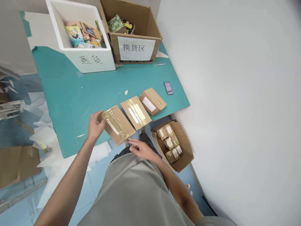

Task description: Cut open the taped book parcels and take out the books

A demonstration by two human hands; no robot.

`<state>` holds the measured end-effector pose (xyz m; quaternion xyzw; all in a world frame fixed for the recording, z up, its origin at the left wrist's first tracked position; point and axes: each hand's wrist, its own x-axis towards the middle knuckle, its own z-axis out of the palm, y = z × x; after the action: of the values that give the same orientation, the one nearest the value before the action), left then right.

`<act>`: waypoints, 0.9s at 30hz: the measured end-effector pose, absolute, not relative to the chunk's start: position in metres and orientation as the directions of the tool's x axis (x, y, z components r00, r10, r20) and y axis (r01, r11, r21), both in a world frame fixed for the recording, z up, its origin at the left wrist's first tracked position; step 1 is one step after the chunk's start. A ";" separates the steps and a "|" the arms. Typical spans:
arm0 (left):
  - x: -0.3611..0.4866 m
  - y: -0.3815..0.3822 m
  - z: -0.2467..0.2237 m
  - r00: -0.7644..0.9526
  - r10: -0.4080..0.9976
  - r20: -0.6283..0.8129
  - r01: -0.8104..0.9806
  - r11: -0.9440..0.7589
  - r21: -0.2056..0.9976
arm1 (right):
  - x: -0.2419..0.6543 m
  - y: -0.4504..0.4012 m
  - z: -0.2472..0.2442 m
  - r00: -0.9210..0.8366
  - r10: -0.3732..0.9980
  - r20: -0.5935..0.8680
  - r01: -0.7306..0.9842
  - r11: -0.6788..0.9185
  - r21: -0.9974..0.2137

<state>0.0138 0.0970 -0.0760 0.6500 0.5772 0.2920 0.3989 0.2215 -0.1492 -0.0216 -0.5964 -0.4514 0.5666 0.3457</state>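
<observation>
A broad green-topped bench carries the rest of the setup. At its far side stand a white rectangular foam box holding colourful printed packs and, just beside it, an open brown cardboard carton with a white paper label on its front. A 2nd brown cardboard carton, also open, sits on the floor by the bench's right end, with small taped boxes inside.

Along the near edge lie 3 brown cardboard boxes in a slanting row. The left one, a flat taped cardboard box with a white label strip, has its near end beyond the bench edge. The left hand's grip pinches its far-left corner between thumb and fingers. The right hand's grip is loosely curled at the near-right corner; I cannot tell whether it presses there. Smallest is a purple-grey rectangular item, blurred, near the right edge.
</observation>
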 end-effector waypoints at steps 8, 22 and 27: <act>0.022 0.028 -0.106 -0.072 0.850 -0.522 0.246 0.522 0.817 | 0.450 -0.066 -0.016 0.550 0.822 -0.145 0.480 -0.454 -0.751; 0.055 -0.005 -0.075 -0.198 0.731 -0.653 0.269 0.681 0.681 | 0.543 0.026 -0.108 0.120 0.749 -0.652 0.177 -0.662 -0.728; 0.056 -0.005 -0.076 -0.142 0.722 -0.677 0.201 0.690 0.695 | 0.516 0.022 -0.112 0.002 0.755 -0.655 0.080 -0.653 -0.753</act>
<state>0.0559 -0.0055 -0.0757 0.3204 0.7205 0.2283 0.5711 0.5163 0.0225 -0.1117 -0.6552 -0.3188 0.6304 0.2678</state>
